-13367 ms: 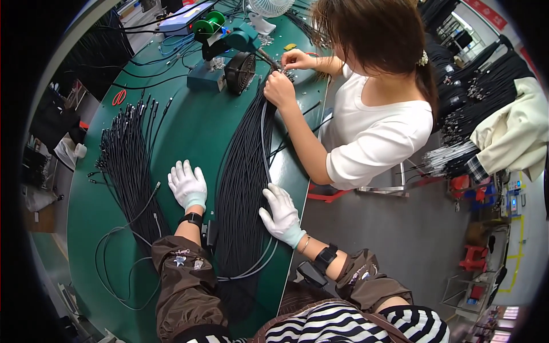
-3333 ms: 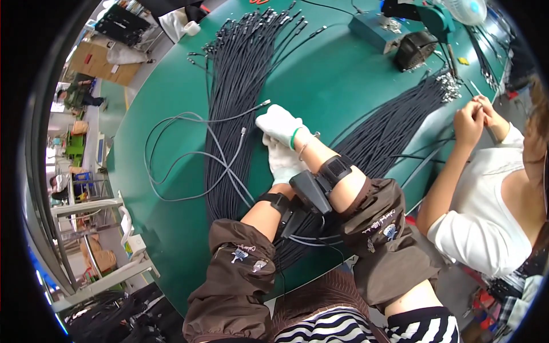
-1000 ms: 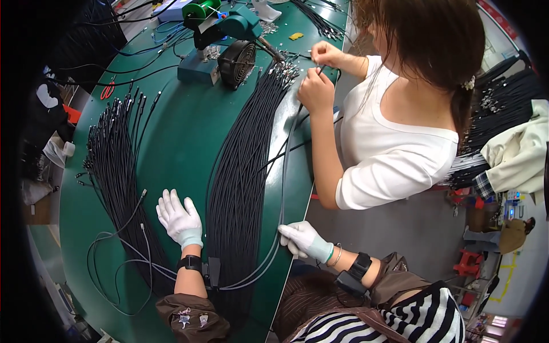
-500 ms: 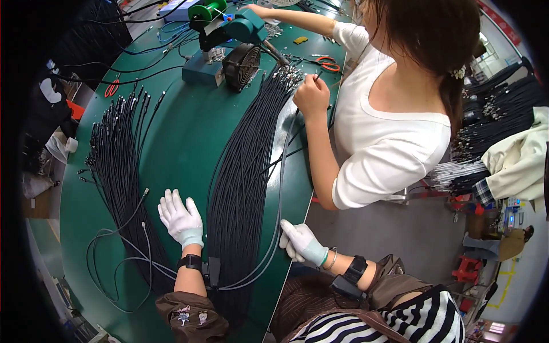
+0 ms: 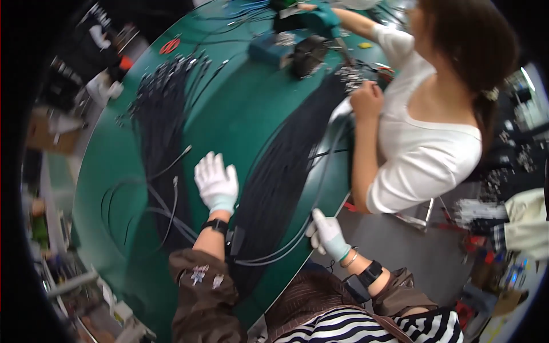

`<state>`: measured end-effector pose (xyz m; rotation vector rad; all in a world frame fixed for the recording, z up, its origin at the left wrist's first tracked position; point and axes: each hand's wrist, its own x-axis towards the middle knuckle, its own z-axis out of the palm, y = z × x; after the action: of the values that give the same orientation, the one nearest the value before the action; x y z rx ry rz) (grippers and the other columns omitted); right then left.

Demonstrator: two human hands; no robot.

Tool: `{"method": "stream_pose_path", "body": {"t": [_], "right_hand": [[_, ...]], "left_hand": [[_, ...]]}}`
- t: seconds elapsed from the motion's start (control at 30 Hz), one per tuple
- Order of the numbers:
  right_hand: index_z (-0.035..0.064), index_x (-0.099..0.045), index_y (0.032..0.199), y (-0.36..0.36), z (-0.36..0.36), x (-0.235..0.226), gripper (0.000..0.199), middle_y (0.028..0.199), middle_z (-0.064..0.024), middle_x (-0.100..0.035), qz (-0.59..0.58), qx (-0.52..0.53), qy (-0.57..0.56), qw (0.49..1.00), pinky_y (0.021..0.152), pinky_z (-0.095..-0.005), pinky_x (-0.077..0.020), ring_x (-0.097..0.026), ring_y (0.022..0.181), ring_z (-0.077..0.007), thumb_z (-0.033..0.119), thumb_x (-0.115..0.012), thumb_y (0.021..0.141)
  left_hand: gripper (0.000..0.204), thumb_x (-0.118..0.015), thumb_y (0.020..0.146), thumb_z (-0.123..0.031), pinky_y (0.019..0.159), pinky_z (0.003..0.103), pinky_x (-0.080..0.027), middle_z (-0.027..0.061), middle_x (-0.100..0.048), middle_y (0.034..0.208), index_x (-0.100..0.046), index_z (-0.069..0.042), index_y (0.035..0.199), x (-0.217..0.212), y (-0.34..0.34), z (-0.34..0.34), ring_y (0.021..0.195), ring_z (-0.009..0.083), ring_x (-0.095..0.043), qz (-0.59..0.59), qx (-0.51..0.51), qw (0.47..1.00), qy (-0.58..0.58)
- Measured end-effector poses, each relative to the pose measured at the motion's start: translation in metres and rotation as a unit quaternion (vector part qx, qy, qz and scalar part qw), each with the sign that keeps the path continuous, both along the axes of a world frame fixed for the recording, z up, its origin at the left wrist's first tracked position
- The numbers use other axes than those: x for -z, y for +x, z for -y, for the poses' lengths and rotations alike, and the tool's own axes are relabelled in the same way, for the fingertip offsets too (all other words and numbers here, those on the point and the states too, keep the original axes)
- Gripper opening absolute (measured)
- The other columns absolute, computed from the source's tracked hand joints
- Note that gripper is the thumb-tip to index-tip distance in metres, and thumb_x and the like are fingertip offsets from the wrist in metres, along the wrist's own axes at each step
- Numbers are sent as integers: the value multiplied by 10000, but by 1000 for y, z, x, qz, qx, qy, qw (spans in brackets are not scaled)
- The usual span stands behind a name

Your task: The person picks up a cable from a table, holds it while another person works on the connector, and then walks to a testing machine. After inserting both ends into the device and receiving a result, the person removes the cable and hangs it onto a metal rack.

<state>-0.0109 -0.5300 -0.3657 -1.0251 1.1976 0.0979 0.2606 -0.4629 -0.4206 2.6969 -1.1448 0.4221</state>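
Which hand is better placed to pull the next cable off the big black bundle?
Probably right: the right hand already grips a loose cable at the table edge; the left hand lies flat beside the bundle.

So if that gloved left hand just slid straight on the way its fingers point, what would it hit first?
Probably nothing soon: the left hand points up across bare green table, between the two black cable bundles. Far ahead sits a blue box, though depth is hard to judge.
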Motion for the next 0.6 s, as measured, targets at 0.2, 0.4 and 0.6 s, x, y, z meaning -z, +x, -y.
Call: {"method": "stream_pose_path", "body": {"t": [0.2,0.4,0.6], "right_hand": [[-4,-520,579,5,1,2,626,384,-88,-449,2,15,-30,999,235,-255,-259,-345,225,-146,481,-309,913],[-2,-506,569,6,2,1,621,372,-87,-439,7,16,-30,999,221,-263,-247,-335,217,-153,472,-305,917],[-3,-503,568,8,2,1,620,368,-82,-436,-21,21,-25,999,220,-258,-246,-333,215,-151,467,-303,919]], "left_hand": [[437,-469,837,-320,1043,423,-225,116,-434,1282,-486,-58,1187,-2,1,-3,1209,291,-363,-12,-6,1000,14],[492,-458,834,-344,1043,422,-221,141,-365,1325,-441,-62,1237,-7,3,2,1216,285,-343,-32,-16,999,1],[541,-451,834,-373,1045,413,-204,166,-344,1332,-411,-39,1258,-2,9,10,1206,307,-349,-38,-118,991,-54]]}}
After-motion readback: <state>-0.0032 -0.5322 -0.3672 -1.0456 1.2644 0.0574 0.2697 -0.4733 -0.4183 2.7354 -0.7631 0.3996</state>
